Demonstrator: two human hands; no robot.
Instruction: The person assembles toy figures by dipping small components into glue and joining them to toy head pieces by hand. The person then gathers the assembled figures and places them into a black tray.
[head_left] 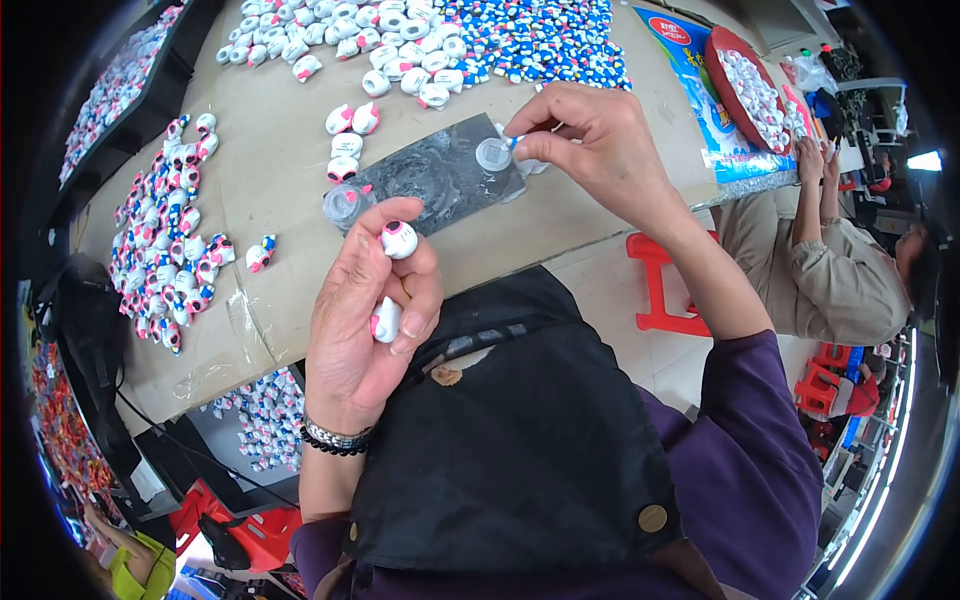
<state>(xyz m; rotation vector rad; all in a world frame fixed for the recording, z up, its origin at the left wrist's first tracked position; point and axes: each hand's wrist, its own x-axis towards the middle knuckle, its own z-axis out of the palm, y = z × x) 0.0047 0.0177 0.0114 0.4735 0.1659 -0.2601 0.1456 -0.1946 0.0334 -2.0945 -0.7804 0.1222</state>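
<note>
My left hand is turned palm up and closed round two small white toy heads with pink parts. One toy head sits up at the fingertips; the other toy head is tucked lower among the fingers. Between thumb and forefinger, my right hand pinches a tiny blue-and-white piece, mostly covered by the fingers. That pinch is right beside a small round clear cup on a smeared dark slab. A second clear cup, with a pink bit by it, stands at the slab's near-left end.
White toy heads stand left of the slab. Joined figures cover the table's left; loose heads and blue-and-white bodies lie at the back. A red basin stands far right, near another person. A red stool is below.
</note>
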